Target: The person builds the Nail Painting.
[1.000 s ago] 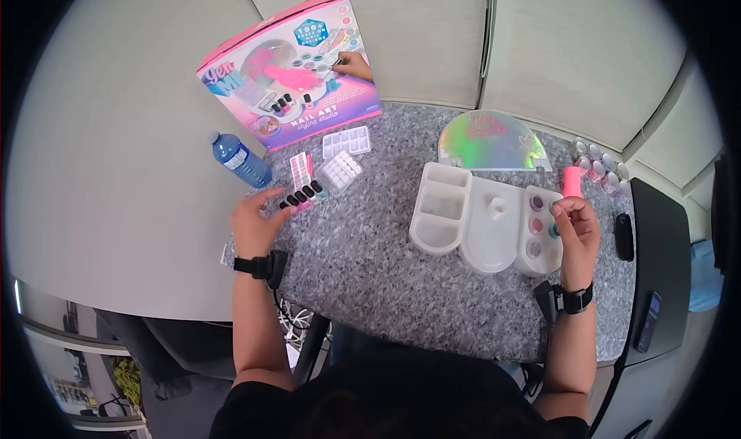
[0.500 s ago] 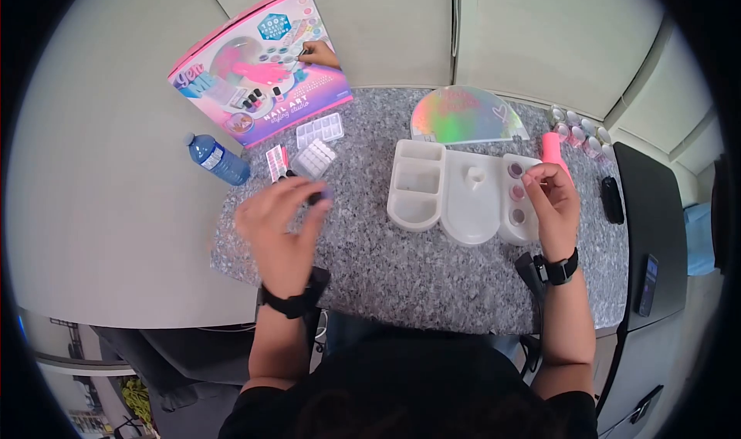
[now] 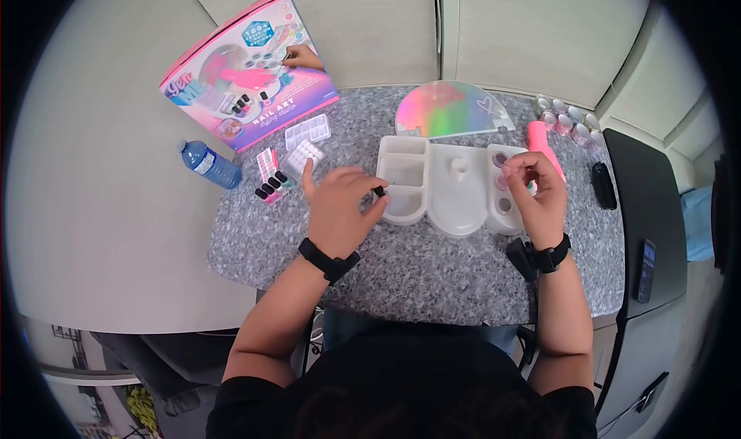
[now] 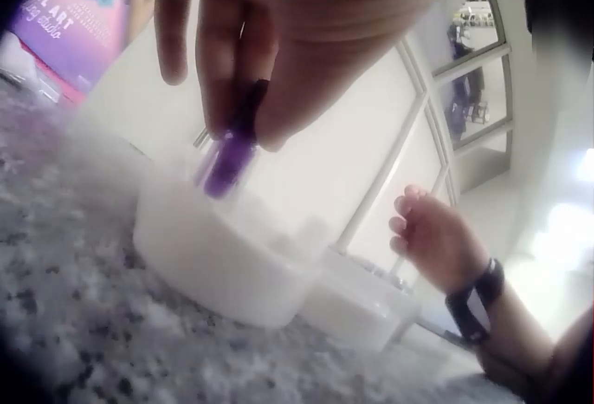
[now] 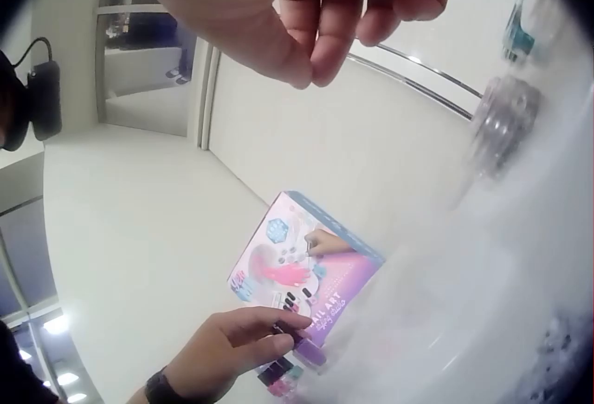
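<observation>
My left hand (image 3: 340,215) pinches a small nail polish bottle (image 4: 227,164) by its black cap, between thumb and index finger. Purple polish shows through the clear glass, tilted over the rim of the white tray's left section (image 3: 403,144). The right hand (image 3: 540,200) hovers by the right section, fingers loosely curled and thumb tip meeting the index finger. Nothing shows between those fingertips in the right wrist view. Round glitter pots (image 3: 500,159) sit in that section, partly hidden by the hand. The tray's middle section (image 3: 455,207) has a short round post.
Black-capped polish bottles (image 3: 274,186), a case of white pieces (image 3: 305,158) and a clear case (image 3: 307,132) lie at left. Behind them stand a nail art box (image 3: 247,76) and a water bottle (image 3: 210,165). A holographic panel (image 3: 451,111), pink object (image 3: 538,136) and jars (image 3: 575,115) stand at the back.
My left hand has taken a nail polish bottle from the row and carried it right to the tray's left section. The right hand stays over the right section. The head view has shifted.
</observation>
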Motion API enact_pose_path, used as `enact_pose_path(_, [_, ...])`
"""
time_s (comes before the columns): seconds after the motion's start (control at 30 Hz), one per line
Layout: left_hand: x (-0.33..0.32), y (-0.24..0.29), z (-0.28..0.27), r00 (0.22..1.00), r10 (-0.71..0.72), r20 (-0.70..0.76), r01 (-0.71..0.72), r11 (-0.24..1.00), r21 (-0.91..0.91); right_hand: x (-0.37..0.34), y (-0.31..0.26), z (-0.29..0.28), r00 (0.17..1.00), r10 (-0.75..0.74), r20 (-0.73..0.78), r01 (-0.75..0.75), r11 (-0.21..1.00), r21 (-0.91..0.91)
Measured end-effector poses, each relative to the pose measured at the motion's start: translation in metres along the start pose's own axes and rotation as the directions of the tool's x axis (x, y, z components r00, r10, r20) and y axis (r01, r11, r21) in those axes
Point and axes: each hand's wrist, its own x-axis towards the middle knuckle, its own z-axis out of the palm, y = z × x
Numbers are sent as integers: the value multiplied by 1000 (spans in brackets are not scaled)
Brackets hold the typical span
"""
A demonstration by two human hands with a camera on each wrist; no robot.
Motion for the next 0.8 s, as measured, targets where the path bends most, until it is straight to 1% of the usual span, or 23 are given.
enact_pose_path(0.07, [-2,4,4,998,52,-32,-49,994,93,0,-1,1,999,-41,0,41,998,-55])
enact_pose_path(0.2, [-4,9,5,994,76,-74,-65,988,140,0,6,-1,999,-43,18,44,996,-76])
enact_pose_path(0.27, [-3,10,-5,981,29,-192,-16,997,72,1,8,-3,998,59,17,-60,998,17])
enact_pose_path(0.3, [-4,4,-11,981,23,-195,-7,997,81,1,7,-2,999,46,16,-47,998,39])
enact_pose_path(0.37, [-10,-15,-30,974,-58,-221,75,995,71,2,9,-4,999,44,24,-45,998,50])
enact_pose_path(0.43, [-25,-60,-44,931,-236,-277,305,921,243,2,8,-2,998,56,29,-57,997,51])
enact_pose_path(0.47, [-32,-80,-47,932,-233,-276,303,921,246,2,7,-2,998,56,27,-57,997,53])
enact_pose_path(0.53, [-45,-117,-47,852,-402,-334,504,803,318,2,6,-2,996,88,31,-90,994,65])
enact_pose_path(0.57, [-52,-133,-46,853,-401,-334,503,803,319,2,6,-1,996,88,30,-90,994,66])
enact_pose_path(0.6, [-60,-147,-45,832,-458,-314,550,756,355,2,5,-1,996,90,29,-92,993,74])
enact_pose_path(0.63, [-61,-151,-47,805,-515,-296,594,704,391,3,4,-1,995,91,28,-93,992,82])
enact_pose_path(0.7, [-66,-154,-51,804,-510,-306,594,712,375,3,6,-1,996,89,32,-92,991,100])
enact_pose_path(0.8, [-64,-135,-61,807,-483,-341,585,733,347,4,5,0,995,94,34,-98,986,134])
